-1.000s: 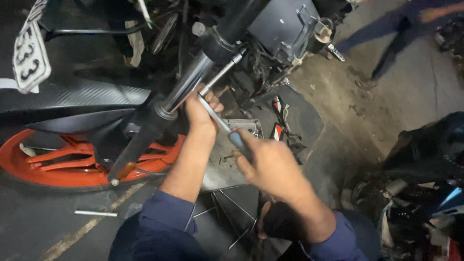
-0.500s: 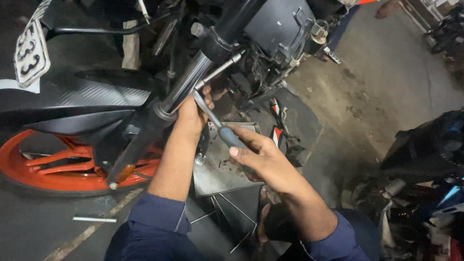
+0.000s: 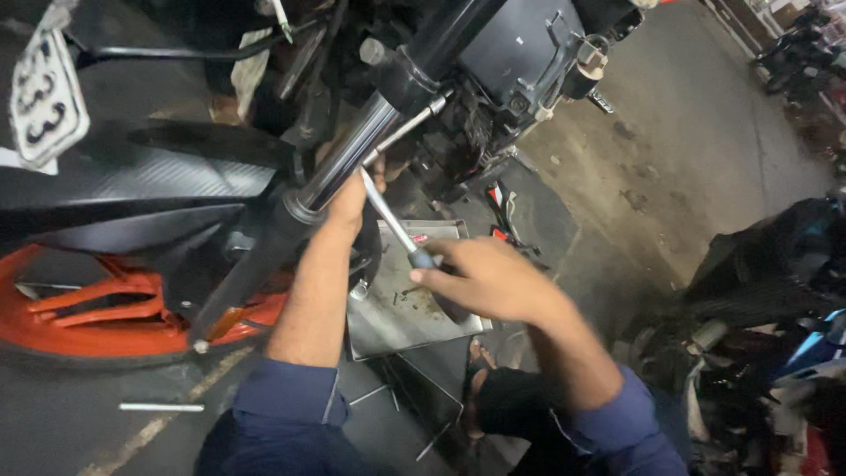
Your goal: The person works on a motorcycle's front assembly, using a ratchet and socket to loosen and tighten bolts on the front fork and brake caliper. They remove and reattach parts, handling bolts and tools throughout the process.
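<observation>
- A white rectangular number plate (image 3: 40, 92) with dark characters sits at the upper left, above a matte black fender (image 3: 132, 189).
- The orange wheel rim (image 3: 106, 304) shows glossy spokes below the fender.
- The left hand (image 3: 352, 198) reaches up against the shiny chrome fork tube (image 3: 352, 159); its grip is hidden, so I cannot tell.
- The right hand (image 3: 489, 278) has its grip closed round the dark handle of a slim steel ratchet wrench (image 3: 392, 220), which angles up toward the fork.
- A flat grey metal tray (image 3: 397, 308) lies on the floor beneath the hands.
</observation>
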